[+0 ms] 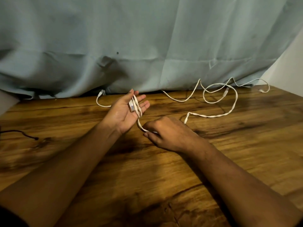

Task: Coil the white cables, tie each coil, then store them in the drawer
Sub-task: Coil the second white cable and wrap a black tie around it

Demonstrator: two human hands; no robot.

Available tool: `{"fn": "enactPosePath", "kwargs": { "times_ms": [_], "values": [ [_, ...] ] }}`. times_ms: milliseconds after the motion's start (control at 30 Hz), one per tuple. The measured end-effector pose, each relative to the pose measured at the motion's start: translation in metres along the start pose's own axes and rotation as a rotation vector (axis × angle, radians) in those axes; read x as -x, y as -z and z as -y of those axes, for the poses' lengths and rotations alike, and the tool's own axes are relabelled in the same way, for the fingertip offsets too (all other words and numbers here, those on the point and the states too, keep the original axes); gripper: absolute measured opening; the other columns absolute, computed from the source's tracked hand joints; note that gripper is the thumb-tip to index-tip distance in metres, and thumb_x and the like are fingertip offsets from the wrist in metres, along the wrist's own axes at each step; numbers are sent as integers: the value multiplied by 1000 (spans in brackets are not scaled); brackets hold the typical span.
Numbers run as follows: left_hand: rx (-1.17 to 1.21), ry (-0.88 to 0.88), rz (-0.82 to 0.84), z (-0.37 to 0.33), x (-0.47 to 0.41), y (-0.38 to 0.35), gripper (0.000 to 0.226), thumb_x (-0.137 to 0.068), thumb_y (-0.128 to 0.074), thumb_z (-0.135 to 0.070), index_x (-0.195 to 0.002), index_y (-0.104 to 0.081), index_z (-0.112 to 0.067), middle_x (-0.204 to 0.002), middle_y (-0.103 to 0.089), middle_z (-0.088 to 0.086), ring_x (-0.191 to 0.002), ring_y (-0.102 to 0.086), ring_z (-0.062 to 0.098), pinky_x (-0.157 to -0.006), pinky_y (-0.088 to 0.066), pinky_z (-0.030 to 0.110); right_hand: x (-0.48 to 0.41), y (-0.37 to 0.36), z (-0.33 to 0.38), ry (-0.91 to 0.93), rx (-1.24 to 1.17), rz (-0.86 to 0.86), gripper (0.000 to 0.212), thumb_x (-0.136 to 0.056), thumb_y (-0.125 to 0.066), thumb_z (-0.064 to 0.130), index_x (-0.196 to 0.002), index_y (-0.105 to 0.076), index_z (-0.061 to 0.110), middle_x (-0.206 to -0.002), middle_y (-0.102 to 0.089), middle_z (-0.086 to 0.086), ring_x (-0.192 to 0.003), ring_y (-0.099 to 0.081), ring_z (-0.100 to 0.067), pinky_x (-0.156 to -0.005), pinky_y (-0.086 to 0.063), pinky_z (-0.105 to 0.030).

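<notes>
My left hand is raised palm up over the wooden table, fingers spread. A flat white cable lies looped over its palm, the plug end resting on the fingers. My right hand is just below it, palm down, pinching the same cable near the table. From there the cable runs right in a loose loop. A thinner white cable lies at the back right. Another white cable curves behind my left hand. No drawer shows.
A pale blue-grey curtain hangs along the table's far edge. A thin dark cord lies on the table at the far left. A white wall stands at the right.
</notes>
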State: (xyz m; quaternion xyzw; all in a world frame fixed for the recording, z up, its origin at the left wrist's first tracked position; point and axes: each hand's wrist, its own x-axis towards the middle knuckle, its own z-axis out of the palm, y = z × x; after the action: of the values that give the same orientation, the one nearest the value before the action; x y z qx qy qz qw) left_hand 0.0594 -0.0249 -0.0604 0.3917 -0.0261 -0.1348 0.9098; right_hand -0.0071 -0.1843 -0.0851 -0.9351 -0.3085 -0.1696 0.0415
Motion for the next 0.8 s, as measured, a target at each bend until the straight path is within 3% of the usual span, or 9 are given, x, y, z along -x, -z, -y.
{"fn": "enactPosePath", "kwargs": {
  "times_ms": [167,300,367,467,600,733,800],
  "values": [
    [-259,-22,-25,4,0,5,25,-108,-46,-26,-94,-63,-14,-141,-60,19,-135,-53,35,-115,-38,47,0,1,-5,-18,-48,15,20,-100,-55,44,-101,-64,27,-88,-71,1,-85,-67,-25,-65,-43,-34],
    [-481,-152,-142,10,-4,14,23,-106,-52,-20,-90,-65,-12,-124,-67,17,-121,-61,26,-98,-50,36,1,5,-4,-67,-80,-5,22,-95,-59,38,-114,-68,31,-100,-74,7,-93,-68,-18,-74,-52,-34],
    [-651,-210,-154,13,-5,19,25,-101,-58,-31,-89,-70,-13,-113,-70,14,-111,-62,27,-106,-47,43,1,9,-5,-63,-83,-71,19,-94,-61,33,-111,-69,31,-104,-72,10,-95,-65,-14,-78,-52,-34],
    [-904,-208,-100,17,-2,19,34,-90,-56,-47,-93,-72,-16,-100,-70,10,-98,-60,27,-96,-46,43,4,17,-10,-63,-80,-239,12,-95,-65,27,-106,-69,26,-103,-68,9,-94,-59,-11,-78,-45,-32],
    [-1110,-262,-66,22,1,19,34,-107,-49,-31,-87,-67,-11,-90,-69,15,-83,-58,22,-82,-44,39,4,17,-21,-83,-46,-443,19,-99,-60,33,-107,-70,19,-101,-70,0,-93,-63,-21,-79,-52,-40],
    [-1185,-214,53,24,4,18,32,-110,-41,-30,-97,-64,-11,-75,-76,10,-80,-67,19,-91,-45,39,4,16,-26,-133,10,-587,17,-100,-65,27,-109,-72,14,-101,-69,-4,-92,-65,-24,-75,-55,-40],
    [-1203,-204,118,26,5,16,35,-110,-40,-30,-92,-60,-6,-58,-68,7,-61,-64,21,-82,-49,44,7,16,-30,-198,-14,-619,19,-101,-65,29,-111,-71,15,-103,-68,-2,-90,-65,-22,-73,-55,-37]
  ]
}}
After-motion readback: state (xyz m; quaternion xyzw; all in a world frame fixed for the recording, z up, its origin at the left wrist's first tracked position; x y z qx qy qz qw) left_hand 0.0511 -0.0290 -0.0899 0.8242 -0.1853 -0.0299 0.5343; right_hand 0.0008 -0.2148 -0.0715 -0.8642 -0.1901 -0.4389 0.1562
